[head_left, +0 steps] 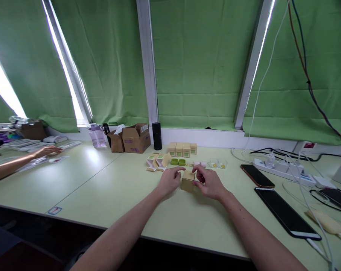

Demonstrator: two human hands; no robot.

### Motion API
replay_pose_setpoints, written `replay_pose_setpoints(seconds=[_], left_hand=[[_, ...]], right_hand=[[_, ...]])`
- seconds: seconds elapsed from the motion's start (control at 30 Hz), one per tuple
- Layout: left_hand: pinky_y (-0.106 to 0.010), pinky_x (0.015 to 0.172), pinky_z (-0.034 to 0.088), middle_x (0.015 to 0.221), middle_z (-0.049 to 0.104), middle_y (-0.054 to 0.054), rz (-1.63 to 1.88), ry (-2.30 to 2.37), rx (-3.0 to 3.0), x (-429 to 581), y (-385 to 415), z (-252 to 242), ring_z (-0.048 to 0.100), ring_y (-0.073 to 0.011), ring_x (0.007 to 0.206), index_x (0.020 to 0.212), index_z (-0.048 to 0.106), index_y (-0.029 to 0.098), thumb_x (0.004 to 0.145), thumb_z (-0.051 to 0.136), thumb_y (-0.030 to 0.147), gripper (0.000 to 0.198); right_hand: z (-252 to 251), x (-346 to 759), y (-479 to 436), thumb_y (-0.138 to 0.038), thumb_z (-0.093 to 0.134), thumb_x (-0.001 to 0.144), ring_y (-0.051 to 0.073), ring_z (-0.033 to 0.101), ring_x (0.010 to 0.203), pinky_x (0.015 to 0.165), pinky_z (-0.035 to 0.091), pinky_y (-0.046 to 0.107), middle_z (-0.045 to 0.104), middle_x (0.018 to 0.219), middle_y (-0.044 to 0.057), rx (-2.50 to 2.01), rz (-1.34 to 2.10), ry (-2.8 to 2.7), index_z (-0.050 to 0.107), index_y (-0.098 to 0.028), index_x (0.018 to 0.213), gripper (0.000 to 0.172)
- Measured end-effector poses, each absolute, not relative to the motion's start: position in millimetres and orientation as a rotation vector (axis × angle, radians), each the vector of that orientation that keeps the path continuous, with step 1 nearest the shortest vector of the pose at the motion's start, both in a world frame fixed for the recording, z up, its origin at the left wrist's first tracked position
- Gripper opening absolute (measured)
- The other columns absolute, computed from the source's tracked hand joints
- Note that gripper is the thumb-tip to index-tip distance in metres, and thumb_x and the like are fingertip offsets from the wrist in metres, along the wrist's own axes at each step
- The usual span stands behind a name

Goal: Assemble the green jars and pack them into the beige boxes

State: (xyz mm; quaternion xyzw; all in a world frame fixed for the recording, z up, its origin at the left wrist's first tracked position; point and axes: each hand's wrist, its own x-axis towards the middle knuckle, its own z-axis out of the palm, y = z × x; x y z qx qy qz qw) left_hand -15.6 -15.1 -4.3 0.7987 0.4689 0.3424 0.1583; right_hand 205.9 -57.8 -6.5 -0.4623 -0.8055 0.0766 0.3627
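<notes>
The left hand [170, 180] and the right hand [208, 182] meet around a small tan cardboard box [188, 180] that sits on the pale green counter [102, 180] in front of the person. The grip of the left hand is a light pinch: its fingertips curl onto the box's left upper edge. The grip of the right hand pinches the box's right side, fingers bent over the top corner.

Just behind the box lie two green round lids [178, 162], two small white caps [200, 164] and a clear case with yellow spots [218, 164]. To the left of these are two opened tan cartons [158, 162] lying tilted, and further back stands a row of four closed tan boxes with green labels [183, 149]. A black cylinder [157, 136] stands upright by the window sill, beside an open brown shipping carton [136, 138] and a clear purple-tinted water bottle [96, 135].

To the right lie two dark phones [283, 210] and a white power strip [283, 170] with cables. At far left another person's hand [46, 151] rests on the counter.
</notes>
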Motion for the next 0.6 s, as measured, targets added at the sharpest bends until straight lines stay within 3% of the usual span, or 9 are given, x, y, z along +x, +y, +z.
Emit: replay_pose_setpoints(seconds=[0.17, 0.37, 0.6], left_hand=[[-0.027, 0.062, 0.034, 0.064, 0.066, 0.001, 0.996, 1.398, 2.302, -17, -13, -7, 0.053, -0.0157, 0.059, 0.105, 0.079, 0.02, 0.085, 0.05, 0.014, 0.036], [-0.027, 0.061, 0.034, 0.071, 0.072, -0.001, 1.002, 1.426, 2.329, -17, -16, -5, 0.057, -0.0162, 0.061, 0.086, 0.076, 0.02, 0.085, 0.051, 0.015, 0.025], [-0.027, 0.063, 0.037, 0.078, 0.076, -0.003, 0.952, 1.391, 2.372, -15, -14, -7, 0.063, -0.0175, 0.067, 0.084, 0.077, 0.02, 0.084, 0.052, 0.014, 0.025]], right_hand=[[-8, 207, -53, -0.015, 0.061, 0.079, 0.016, 0.057, 0.064, 0.062, 0.033, 0.027, 0.063, 0.074, -0.005, -1.283, 0.125, -2.057, 0.051, -0.026, 0.109, 0.033], [-15, 208, -43, -0.015, 0.054, 0.089, 0.019, 0.061, 0.068, 0.059, 0.028, 0.027, 0.071, 0.081, -0.003, -1.545, 0.018, -1.924, 0.051, -0.027, 0.116, 0.03], [-14, 207, -44, -0.013, 0.054, 0.083, 0.016, 0.065, 0.07, 0.063, 0.038, 0.026, 0.073, 0.088, -0.004, -1.376, 0.202, -1.858, 0.052, -0.028, 0.112, 0.033]])
